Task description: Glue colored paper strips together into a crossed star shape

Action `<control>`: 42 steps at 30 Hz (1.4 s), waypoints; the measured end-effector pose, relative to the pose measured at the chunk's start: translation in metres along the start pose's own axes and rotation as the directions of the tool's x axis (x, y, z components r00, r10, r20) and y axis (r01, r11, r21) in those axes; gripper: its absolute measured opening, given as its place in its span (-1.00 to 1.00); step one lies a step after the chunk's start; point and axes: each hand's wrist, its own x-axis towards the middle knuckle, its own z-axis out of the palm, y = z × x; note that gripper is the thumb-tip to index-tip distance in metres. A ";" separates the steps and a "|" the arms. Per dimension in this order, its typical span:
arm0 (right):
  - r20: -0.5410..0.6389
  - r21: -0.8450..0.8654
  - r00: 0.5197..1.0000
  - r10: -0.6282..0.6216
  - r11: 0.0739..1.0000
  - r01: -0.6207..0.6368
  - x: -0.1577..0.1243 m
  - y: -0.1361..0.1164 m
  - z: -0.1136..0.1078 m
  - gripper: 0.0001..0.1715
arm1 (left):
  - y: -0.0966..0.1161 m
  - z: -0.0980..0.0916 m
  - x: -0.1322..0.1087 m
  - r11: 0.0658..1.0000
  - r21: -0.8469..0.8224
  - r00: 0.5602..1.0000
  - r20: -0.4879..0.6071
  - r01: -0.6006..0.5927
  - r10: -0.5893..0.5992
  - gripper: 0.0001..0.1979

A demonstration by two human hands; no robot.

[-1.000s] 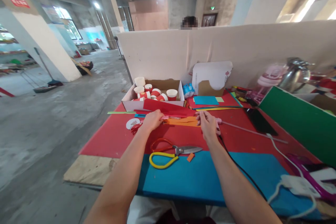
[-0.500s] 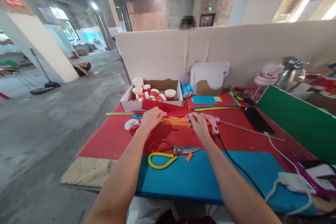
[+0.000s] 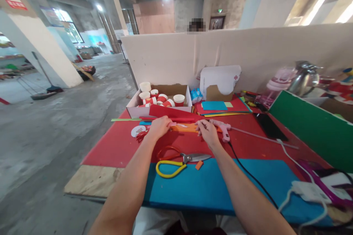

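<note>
My left hand (image 3: 160, 127) is closed in a pinch on a slim pink and clear object (image 3: 173, 123), whose kind I cannot make out. It points right, above orange paper strips (image 3: 186, 128). At the right end of those strips, my right hand (image 3: 206, 129) has its fingertips pinched together; what is between them is hidden. Just beyond it lies a pink glue gun (image 3: 224, 127) with a glue stick out of its back. Scissors (image 3: 182, 159) with one red and one yellow handle rest nearer me, beside a small orange scrap (image 3: 199, 165).
Behind my hands stands a cardboard box (image 3: 158, 112) of red and white paper cups (image 3: 179, 100). To the right are a black phone (image 3: 270, 126), a green board (image 3: 311, 128), a steel jug (image 3: 305, 77) and a white power strip (image 3: 306, 192). The glue gun's black cord (image 3: 252, 176) crosses the blue sheet.
My left hand has shifted slightly right and down with the pink and clear object. The right hand has barely moved.
</note>
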 end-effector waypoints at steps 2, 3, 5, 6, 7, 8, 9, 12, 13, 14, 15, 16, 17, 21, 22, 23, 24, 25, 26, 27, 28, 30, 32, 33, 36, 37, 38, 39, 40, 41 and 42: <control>0.004 -0.001 1.000 0.008 1.000 -0.008 0.000 -0.001 0.000 -0.64 | 0.000 0.004 0.001 0.999 0.033 0.997 0.072 -0.007 0.005 -0.75; 0.005 -0.002 1.000 0.012 1.000 -0.012 -0.001 -0.001 -0.001 -0.64 | 0.001 0.006 0.002 0.999 0.040 0.997 0.079 0.004 -0.007 -0.75; 0.007 0.004 1.000 0.022 1.000 -0.022 0.000 -0.001 -0.001 -0.64 | 0.004 0.006 0.003 0.999 0.000 0.999 0.027 0.036 -0.036 -0.79; 0.010 0.011 1.000 0.027 1.000 -0.027 0.000 -0.001 -0.001 -0.64 | 0.007 0.005 0.003 0.997 -0.062 0.998 -0.031 0.046 -0.048 -0.81; 0.012 0.027 0.999 0.031 0.999 -0.031 0.000 -0.001 -0.001 -0.64 | 0.009 0.003 0.003 0.986 -0.161 0.993 -0.103 0.045 -0.062 -0.83; 0.012 0.053 0.999 0.037 0.998 -0.037 0.001 -0.001 0.000 -0.64 | 0.012 0.000 0.002 0.954 -0.297 0.981 -0.178 0.028 -0.084 -0.84; 0.011 0.091 0.999 0.044 0.995 -0.045 0.001 0.000 0.000 -0.64 | 0.016 -0.003 0.001 0.889 -0.458 0.966 -0.230 -0.001 -0.117 -0.83; 0.035 0.260 0.996 0.078 0.962 -0.085 0.000 -0.001 0.002 -0.63 | 0.025 -0.011 -0.004 0.479 -0.876 0.970 -0.159 -0.053 -0.183 -0.80; 0.072 0.316 0.993 0.097 0.942 -0.115 -0.001 -0.002 0.003 -0.62 | 0.028 -0.012 -0.005 0.337 -0.941 0.980 -0.104 -0.042 -0.168 -0.79; 0.130 0.361 0.984 0.119 0.919 -0.158 -0.003 -0.004 0.003 -0.61 | 0.030 -0.013 -0.006 0.222 -0.975 0.988 -0.054 -0.021 -0.142 -0.78; 0.202 0.392 0.969 0.143 0.895 -0.214 -0.005 -0.007 0.003 -0.60 | 0.032 -0.013 -0.007 0.144 -0.990 0.993 -0.018 -0.001 -0.115 -0.77; 0.286 0.404 0.944 0.167 0.872 -0.276 -0.007 -0.009 0.003 -0.58 | 0.034 -0.012 -0.008 0.098 -0.995 0.996 0.004 0.014 -0.091 -0.76; 0.370 0.401 0.910 0.186 0.852 -0.336 -0.010 -0.012 0.004 -0.56 | 0.036 -0.011 -0.008 0.081 -0.996 0.997 0.024 0.030 -0.073 -0.76; 0.545 0.302 0.820 0.176 0.871 -0.388 -0.016 -0.019 0.007 -0.59 | 0.046 -0.007 -0.009 0.151 -0.983 0.995 0.099 0.102 -0.029 -0.77; 0.540 0.276 0.826 0.163 0.892 -0.357 -0.016 -0.019 0.008 -0.62 | 0.049 -0.006 -0.009 0.165 -0.979 0.993 0.117 0.120 -0.028 -0.77; 0.521 0.256 0.840 0.150 0.912 -0.321 -0.016 -0.018 0.009 -0.65 | 0.051 -0.005 -0.009 0.174 -0.975 0.991 0.132 0.135 -0.026 -0.77; 0.496 0.241 0.858 0.136 0.928 -0.286 -0.016 -0.018 0.010 -0.67 | 0.053 -0.005 -0.009 0.186 -0.972 0.989 0.142 0.145 -0.028 -0.78; 0.467 0.235 0.876 0.121 0.938 -0.255 -0.015 -0.017 0.010 -0.68 | 0.054 -0.005 -0.008 0.206 -0.968 0.990 0.137 0.142 -0.039 -0.78; 0.439 0.239 0.892 0.107 0.943 -0.231 -0.014 -0.016 0.010 -0.68 | 0.053 -0.005 -0.008 0.234 -0.964 0.992 0.115 0.126 -0.057 -0.78; 0.415 0.249 0.904 0.098 0.944 -0.216 -0.013 -0.015 0.010 -0.69 | 0.053 -0.005 -0.008 0.264 -0.959 0.993 0.082 0.101 -0.082 -0.78; 0.396 0.259 0.914 0.093 0.943 -0.209 -0.013 -0.015 0.009 -0.69 | 0.051 -0.005 -0.007 0.284 -0.956 0.993 0.049 0.078 -0.108 -0.76; 0.380 0.264 0.919 0.104 0.940 -0.216 -0.012 -0.015 0.008 -0.67 | 0.048 -0.005 -0.007 0.251 -0.964 0.990 0.051 0.084 -0.134 -0.76; 0.376 0.228 0.917 0.131 0.946 -0.228 -0.012 -0.016 0.008 -0.66 | 0.046 -0.007 -0.007 0.132 -0.979 0.986 0.143 0.154 -0.089 -0.74; 0.373 0.199 0.917 0.142 0.953 -0.229 -0.013 -0.017 0.008 -0.65 | 0.046 -0.008 -0.008 0.077 -0.979 0.981 0.185 0.189 -0.057 -0.73; 0.377 0.110 0.914 0.149 0.973 -0.204 -0.015 -0.019 0.010 -0.64 | 0.051 -0.007 -0.009 0.045 -0.976 0.977 0.213 0.214 -0.011 -0.70; 0.389 0.086 0.910 0.143 0.978 -0.191 -0.016 -0.020 0.011 -0.64 | 0.054 -0.006 -0.009 0.054 -0.977 0.978 0.207 0.208 -0.026 -0.71; 0.407 0.066 0.903 0.137 0.982 -0.179 -0.016 -0.020 0.011 -0.64 | 0.056 -0.004 -0.009 0.055 -0.977 0.978 0.204 0.207 -0.048 -0.72; 0.425 0.051 0.895 0.132 0.984 -0.169 -0.016 -0.021 0.011 -0.63 | 0.057 -0.002 -0.008 0.040 -0.978 0.976 0.202 0.206 -0.078 -0.72; 0.443 0.039 0.887 0.129 0.986 -0.163 -0.015 -0.020 0.009 -0.63 | 0.058 0.000 -0.007 0.009 -0.979 0.972 0.202 0.204 -0.118 -0.72; 0.460 0.028 0.878 0.132 0.986 -0.163 -0.014 -0.020 0.007 -0.63 | 0.057 0.001 -0.006 -0.033 -0.980 0.966 0.198 0.196 -0.167 -0.72; 0.479 0.016 0.866 0.141 0.985 -0.169 -0.012 -0.019 0.004 -0.62 | 0.055 0.003 -0.005 -0.077 -0.981 0.957 0.188 0.176 -0.219 -0.72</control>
